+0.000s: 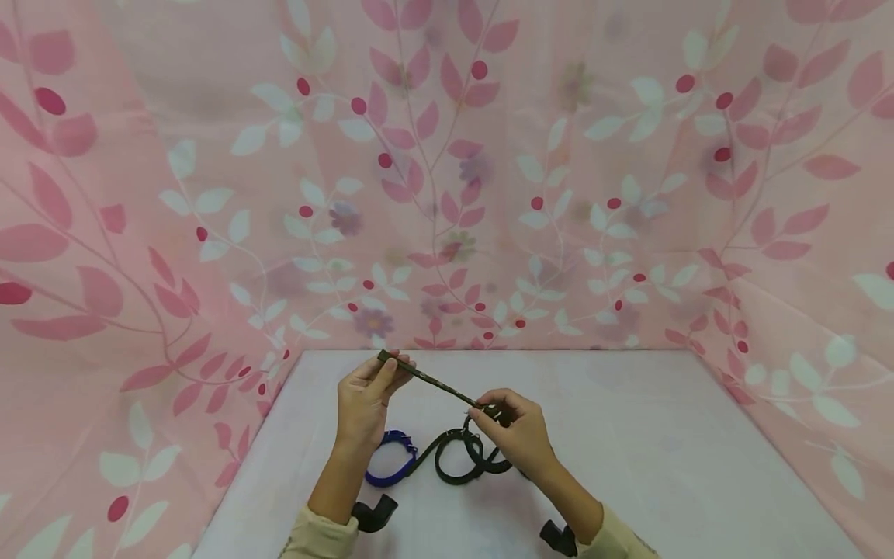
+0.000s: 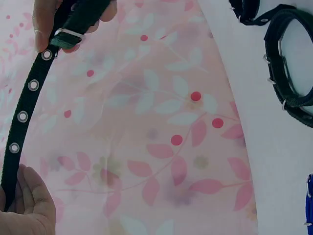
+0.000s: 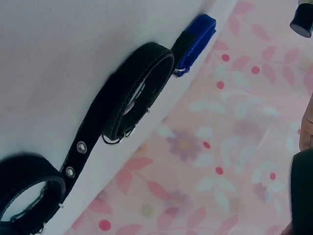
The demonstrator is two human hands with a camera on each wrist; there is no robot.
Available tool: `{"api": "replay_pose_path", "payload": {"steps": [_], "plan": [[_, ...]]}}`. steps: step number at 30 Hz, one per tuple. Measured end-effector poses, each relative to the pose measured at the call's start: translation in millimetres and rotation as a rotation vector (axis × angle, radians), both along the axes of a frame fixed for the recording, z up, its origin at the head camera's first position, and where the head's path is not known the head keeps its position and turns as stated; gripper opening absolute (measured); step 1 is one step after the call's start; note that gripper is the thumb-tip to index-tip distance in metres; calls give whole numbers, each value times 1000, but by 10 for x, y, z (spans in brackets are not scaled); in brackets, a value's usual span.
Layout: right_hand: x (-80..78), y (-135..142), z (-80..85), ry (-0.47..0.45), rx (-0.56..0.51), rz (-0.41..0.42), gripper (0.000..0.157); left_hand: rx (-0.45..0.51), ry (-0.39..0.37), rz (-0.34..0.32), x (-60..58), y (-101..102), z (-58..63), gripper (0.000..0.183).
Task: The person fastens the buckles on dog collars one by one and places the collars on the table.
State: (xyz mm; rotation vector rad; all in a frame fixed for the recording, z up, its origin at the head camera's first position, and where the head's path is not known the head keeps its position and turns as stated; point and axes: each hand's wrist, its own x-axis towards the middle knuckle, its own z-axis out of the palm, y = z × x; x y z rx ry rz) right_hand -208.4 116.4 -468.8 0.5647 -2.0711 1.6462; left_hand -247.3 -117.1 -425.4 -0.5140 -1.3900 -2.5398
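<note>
A dark green collar strap stretches between my two raised hands, sloping down to the right. My left hand pinches its tip between thumb and fingers. At the buckle end, my right hand holds the strap with thumb and fingertips. Metal-rimmed eyelets run along the strap in the left wrist view, and a metal keeper shows near the top. Only part of the strap appears at the right edge of the right wrist view, where the hands are mostly cut off.
On the white table lie a blue collar and dark collars, buckled into loops, below and between the hands. Black wrist-worn pieces show by both forearms. Pink leaf-patterned cloth encloses the back and sides.
</note>
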Motion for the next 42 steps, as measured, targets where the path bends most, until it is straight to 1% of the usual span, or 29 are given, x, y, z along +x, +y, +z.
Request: {"api": "replay_pose_path", "payload": {"steps": [3, 5, 7, 11, 13, 15, 17, 19, 22, 24, 28, 30, 31, 32, 34, 36, 38, 39, 40, 42], "plan": [[-2, 12, -8, 50, 40, -37, 19, -33, -3, -12, -9, -57, 19, 25], [-6, 16, -13, 78, 35, -51, 21, -37, -14, -14, -9, -79, 10, 21], [-10, 18, -17, 95, 27, -46, 22, -31, -19, -4, -11, -99, -6, 18], [-4, 9, 5, 91, 21, -23, 23, -29, -23, 10, -21, -126, -32, 19], [1, 8, 20, 63, 10, -26, 22, -41, -34, 12, -23, -126, -39, 24], [0, 11, 20, 35, -12, -35, 21, -57, -62, 8, -17, -122, -44, 29], [38, -6, 74, 0, -33, -48, 19, -90, -93, 0, -3, -118, -57, 31], [33, -11, 58, -33, -50, -58, 19, -134, -113, -9, 11, -110, -81, 29], [35, -26, 56, -68, -77, -63, 20, -233, -110, -47, 19, -99, -136, 26], [-4, -12, -7, -71, -91, -52, 21, -280, -111, -60, 21, -87, -173, 23], [-3, -1, -13, -65, -108, -25, 21, -343, -147, -62, 36, -26, -245, 27], [-1, 4, -15, -82, -124, -24, 20, -400, -158, -68, 53, 47, -295, 30], [-2, 4, -14, -93, -142, -18, 20, -442, -156, -75, 67, 90, -326, 31], [-2, 3, -14, -108, -163, -8, 21, -506, -143, -79, 85, 138, -357, 32], [-3, -3, -12, -143, -214, 15, 21, -645, -92, -87, 124, 240, -423, 33], [-3, -12, -6, -167, -256, 37, 23, -748, -31, -116, 161, 340, -477, 36], [0, -22, -1, -178, -285, 58, 26, -790, 17, -149, 189, 424, -513, 37], [2, -26, -1, -182, -293, 64, 27, -782, 30, -166, 199, 457, -523, 37], [6, -29, 0, -183, -295, 68, 28, -763, 28, -183, 204, 484, -529, 36], [17, -30, -6, -189, -282, 63, 29, -722, 19, -195, 216, 519, -529, 32]]}}
